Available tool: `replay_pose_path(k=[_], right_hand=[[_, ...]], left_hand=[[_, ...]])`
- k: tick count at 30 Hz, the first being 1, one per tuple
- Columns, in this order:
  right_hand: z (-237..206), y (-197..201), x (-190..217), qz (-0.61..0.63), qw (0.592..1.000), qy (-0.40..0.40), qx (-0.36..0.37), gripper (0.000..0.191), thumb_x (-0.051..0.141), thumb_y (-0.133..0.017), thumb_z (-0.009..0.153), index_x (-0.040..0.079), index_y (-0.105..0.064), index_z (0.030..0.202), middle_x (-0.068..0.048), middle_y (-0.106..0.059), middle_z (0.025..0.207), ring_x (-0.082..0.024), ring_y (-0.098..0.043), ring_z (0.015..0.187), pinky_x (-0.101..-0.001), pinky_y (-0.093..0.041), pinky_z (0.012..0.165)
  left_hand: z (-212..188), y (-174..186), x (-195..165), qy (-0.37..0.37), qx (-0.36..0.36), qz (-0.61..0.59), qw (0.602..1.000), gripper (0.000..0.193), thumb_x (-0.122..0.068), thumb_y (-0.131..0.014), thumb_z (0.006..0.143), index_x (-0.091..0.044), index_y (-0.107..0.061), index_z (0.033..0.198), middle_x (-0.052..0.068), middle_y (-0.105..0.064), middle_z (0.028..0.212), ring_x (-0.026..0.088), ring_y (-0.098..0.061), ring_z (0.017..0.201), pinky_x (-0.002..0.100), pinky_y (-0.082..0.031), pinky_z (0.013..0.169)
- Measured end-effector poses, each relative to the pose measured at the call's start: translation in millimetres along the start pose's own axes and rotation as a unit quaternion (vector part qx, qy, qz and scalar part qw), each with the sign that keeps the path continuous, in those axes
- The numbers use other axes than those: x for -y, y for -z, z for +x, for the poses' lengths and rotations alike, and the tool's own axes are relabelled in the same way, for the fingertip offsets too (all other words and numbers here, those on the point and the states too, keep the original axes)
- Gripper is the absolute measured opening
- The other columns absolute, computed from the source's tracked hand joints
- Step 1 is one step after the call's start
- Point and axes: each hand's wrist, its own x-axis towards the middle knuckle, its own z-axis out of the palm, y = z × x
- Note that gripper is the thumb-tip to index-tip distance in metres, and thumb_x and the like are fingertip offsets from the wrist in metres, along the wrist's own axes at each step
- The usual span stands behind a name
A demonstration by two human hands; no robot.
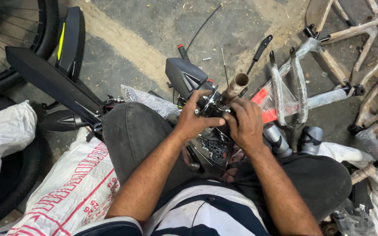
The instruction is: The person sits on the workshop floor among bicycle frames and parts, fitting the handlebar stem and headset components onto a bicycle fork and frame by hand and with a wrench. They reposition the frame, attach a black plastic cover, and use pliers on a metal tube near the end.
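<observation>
Left hand (194, 118) clamped on the wheel hub (211, 105) at centre, steadying it between the knees. Right hand (246, 124) closed around the base of the rusty tube (233, 87), tilted toward one o'clock. Wrapped bicycle frame (324, 98) at two o'clock on the floor (132, 39).

Hands (219, 120) hide the hub (211, 105); wheel (9, 39) cut off.

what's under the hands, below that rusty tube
Below the left hand and right hand, a bicycle chain and thin spokes show between the knees. The part the fingers grip at the rusty tube base is mostly covered.
</observation>
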Motion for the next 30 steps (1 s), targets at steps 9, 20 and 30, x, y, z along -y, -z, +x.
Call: replay_pose_path(k=[9,20,30], right_hand=[[0.6,0.8,0.9,0.002,1.0,-0.013,0.01,0.026,0.004,-0.076,0.088,0.0,-0.063,0.111,-0.017,-0.066,0.111,-0.037,-0.062,0.104,-0.0462,-0.049,0.09],[4.5,-1.8,-1.0,-0.043,0.999,0.007,0.019,0.021,0.003,-0.078,0.089,0.001,-0.066,0.107,-0.014,-0.067,0.107,-0.035,-0.063,0.099,-0.0455,-0.051,0.087],[10.9,0.2,0.7,-0.019,0.999,0.03,0.028,0.027,0.006,-0.078,0.085,-0.003,-0.064,0.108,-0.017,-0.065,0.106,-0.038,-0.062,0.103,-0.0477,-0.05,0.089]], left_hand=[[0.5,-0.2,1.3,0.009,-0.002,0.004,1.0,0.089,-0.029,-0.097,0.06,-0.007,-0.057,0.136,0.012,-0.069,0.125,0.022,-0.065,0.118,0.035,-0.05,0.103],[0.5,-0.2,-0.4,0.042,0.006,-0.005,0.999,0.087,-0.03,-0.095,0.06,-0.009,-0.057,0.136,0.01,-0.071,0.122,0.022,-0.068,0.114,0.035,-0.053,0.101],[1.0,1.7,-1.8,0.027,0.004,-0.007,1.0,0.09,-0.03,-0.097,0.061,-0.01,-0.055,0.138,0.01,-0.068,0.126,0.021,-0.064,0.119,0.035,-0.05,0.104]])
